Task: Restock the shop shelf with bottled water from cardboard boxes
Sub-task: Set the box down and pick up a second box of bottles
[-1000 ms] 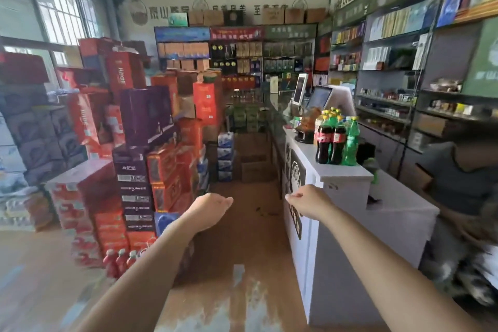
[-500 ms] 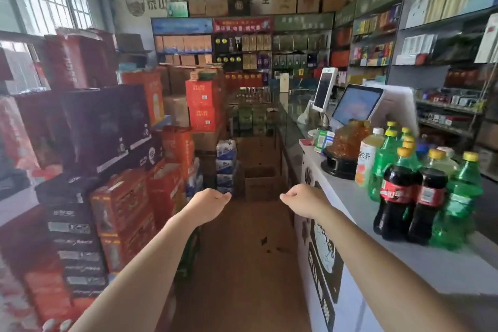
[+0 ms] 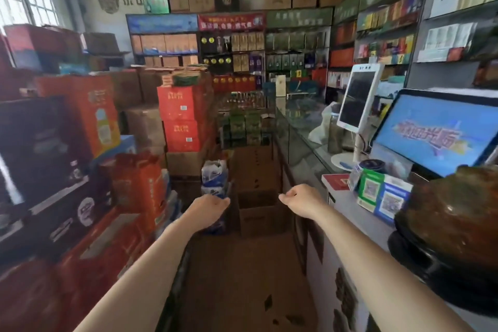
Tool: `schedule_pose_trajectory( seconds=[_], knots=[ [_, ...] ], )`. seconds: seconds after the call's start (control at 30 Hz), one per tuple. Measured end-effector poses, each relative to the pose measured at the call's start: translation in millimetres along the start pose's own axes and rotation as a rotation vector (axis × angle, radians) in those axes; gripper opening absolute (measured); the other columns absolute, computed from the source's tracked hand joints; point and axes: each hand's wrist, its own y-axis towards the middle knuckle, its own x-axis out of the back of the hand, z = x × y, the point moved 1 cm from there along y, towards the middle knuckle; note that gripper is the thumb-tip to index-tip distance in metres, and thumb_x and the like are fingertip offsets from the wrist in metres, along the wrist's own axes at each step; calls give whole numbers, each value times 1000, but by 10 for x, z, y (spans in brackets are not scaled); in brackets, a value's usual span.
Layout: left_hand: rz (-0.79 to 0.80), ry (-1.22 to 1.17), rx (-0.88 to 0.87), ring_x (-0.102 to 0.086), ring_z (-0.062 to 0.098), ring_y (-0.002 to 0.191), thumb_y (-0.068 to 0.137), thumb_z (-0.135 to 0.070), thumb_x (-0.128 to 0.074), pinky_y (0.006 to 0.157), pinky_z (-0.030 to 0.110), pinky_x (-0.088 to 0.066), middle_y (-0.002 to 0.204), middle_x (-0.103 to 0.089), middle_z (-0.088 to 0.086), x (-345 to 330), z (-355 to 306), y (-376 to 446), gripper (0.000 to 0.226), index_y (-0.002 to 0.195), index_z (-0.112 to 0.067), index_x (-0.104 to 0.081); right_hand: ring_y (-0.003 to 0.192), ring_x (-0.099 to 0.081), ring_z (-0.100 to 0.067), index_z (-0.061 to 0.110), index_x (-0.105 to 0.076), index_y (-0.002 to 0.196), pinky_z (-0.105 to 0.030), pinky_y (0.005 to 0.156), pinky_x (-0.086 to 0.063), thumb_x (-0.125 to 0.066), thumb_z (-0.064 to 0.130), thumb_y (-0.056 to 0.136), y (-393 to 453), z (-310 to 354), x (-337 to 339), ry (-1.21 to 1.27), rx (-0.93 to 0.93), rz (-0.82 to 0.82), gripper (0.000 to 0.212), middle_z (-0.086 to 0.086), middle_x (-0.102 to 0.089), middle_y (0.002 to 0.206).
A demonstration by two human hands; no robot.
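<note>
Hands, left [image 3: 208, 209] and right [image 3: 301, 201], are empty with grip loosely curled, so aim for the open cardboard box [image 3: 260, 213] just beyond, low and square.

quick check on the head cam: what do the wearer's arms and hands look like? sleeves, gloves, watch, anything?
Two bare forearms run up from the bottom edge. No sleeve shows on either arm as far as the frame reaches. The left hand and right hand wear no gloves. No watch, band or ring is visible on either wrist or on the fingers, though motion blur softens fine detail. No markings or cables.
</note>
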Motion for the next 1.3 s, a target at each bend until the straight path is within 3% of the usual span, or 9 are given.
schedule_pose_trajectory(
  seconds=[0.2, 0.43, 0.57, 0.7, 0.77, 0.87, 1.0, 1.2, 1.3],
  knots=[
    [41, -37, -41, -59, 30, 111, 100, -38, -39, 79, 26, -39, 116, -64, 13, 215, -219, 1981, 45, 113, -2, -63, 106, -62, -26, 9, -68, 110, -29, 81, -44, -46, 43, 98, 1947, 78, 100, -12, -22, -13, 43, -7, -68, 110],
    [106, -14, -57, -59, 30, 108, 100, -43, -36, 76, 27, -37, 82, -60, 3, -48, -203, 4108, 50, 114, -2, -62, 60, -51, -15, 17, -55, 57, -27, 55, -34, -48, 43, 97, 4164, -154, -79, -84, -36, -6, 48, -1, -52, 60],
    [103, -53, 1, -57, 17, 72, 100, -43, -39, 63, 29, -40, 65, -50, -4, -167, -202, 5378, 49, 115, -2, -62, 107, -61, -24, 11, -69, 110, -31, 88, -45, -50, 43, 96, 5474, -312, -208, -40, -71, 27, 40, -6, -68, 111],
    [135, -60, 46, -59, 21, 68, 99, -43, -40, 64, 34, -46, 58, -46, -3, -288, -191, 6535, 50, 118, -1, -60, 109, -60, -26, 10, -67, 113, -33, 91, -46, -50, 44, 96, 6637, -429, -308, -32, -114, 58, 41, -8, -66, 115],
    [159, -67, 57, -60, 27, 72, 99, -43, -39, 70, 36, -48, 71, -61, 13, -385, -158, 7066, 53, 120, 1, -59, 105, -61, -26, 10, -69, 110, -31, 85, -45, -50, 45, 95, 7154, -523, -399, -45, -133, 86, 42, -8, -67, 112],
    [196, -53, 67, -56, 45, 105, 100, -42, -38, 92, 47, -46, 107, -60, 32, -603, -55, 7862, 55, 110, 8, -60, 107, -62, -27, 12, -68, 116, -31, 86, -47, -51, 48, 94, 7916, -727, -640, -41, -177, 121, 45, -8, -67, 115],
    [243, -13, 64, -54, 22, 68, 100, -43, -37, 66, 33, -39, 65, -51, 9, -960, 158, 8965, 47, 70, -12, -56, 108, -62, -26, 12, -68, 117, -31, 84, -46, -51, 48, 93, 8908, -1027, -1017, -37, -226, 147, 46, -8, -68, 116],
    [374, 14, 133, -56, 35, 113, 98, -49, -38, 94, 39, -43, 118, -61, 23, -1462, 528, 10409, 56, 121, -4, -61, 114, -59, -28, 5, -72, 107, -35, 96, -46, -49, 43, 96, 10186, -1467, -1590, -37, -319, 207, 46, -13, -65, 121],
    [437, 32, 164, -54, 32, 117, 96, -52, -40, 94, 36, -42, 127, -59, 18, -1719, 693, 10955, 56, 133, -11, -54, 120, -55, -27, 6, -71, 109, -36, 99, -46, -49, 44, 96, 10667, -1681, -1843, -36, -392, 271, 46, -13, -60, 131]
  ],
)
